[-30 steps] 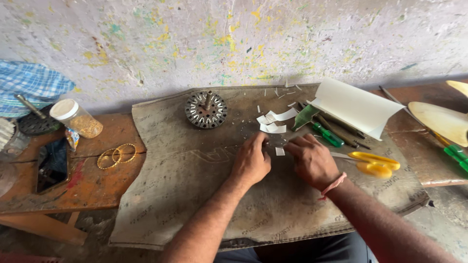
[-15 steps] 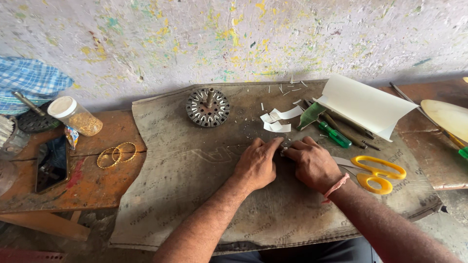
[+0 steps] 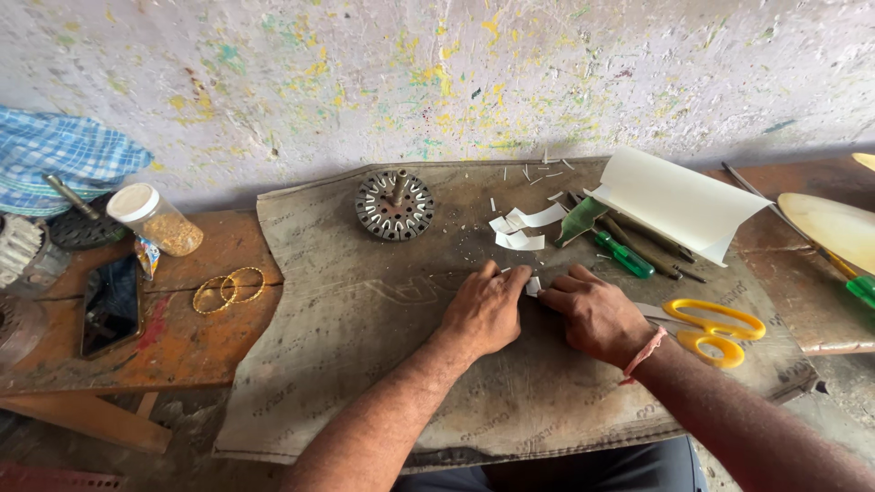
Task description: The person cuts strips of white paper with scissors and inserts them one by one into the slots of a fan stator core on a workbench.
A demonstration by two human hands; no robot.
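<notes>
My left hand [image 3: 483, 310] and my right hand [image 3: 597, 314] meet at the middle of a grey mat [image 3: 365, 364], fingertips pinching a small white paper piece [image 3: 533, 286] between them. Just beyond lie curled white paper strips [image 3: 521, 228]. A round slotted metal stator core [image 3: 395, 205] rests farther back on the mat. Yellow-handled scissors [image 3: 715, 330] lie right of my right hand. A folded white sheet [image 3: 679, 202] stands at the back right.
A green-handled screwdriver [image 3: 624, 255] and thin tools lie under the white sheet. On the wooden bench at left are two gold rings [image 3: 228, 290], a phone [image 3: 111, 305] and a capped jar [image 3: 153, 219]. A blue checked cloth [image 3: 64, 155] lies far left. A paint-speckled wall stands behind.
Both hands have stayed together on the small paper piece, shifting slightly toward me on the mat. The view has tilted, so the scissors sit closer to my right wrist.
</notes>
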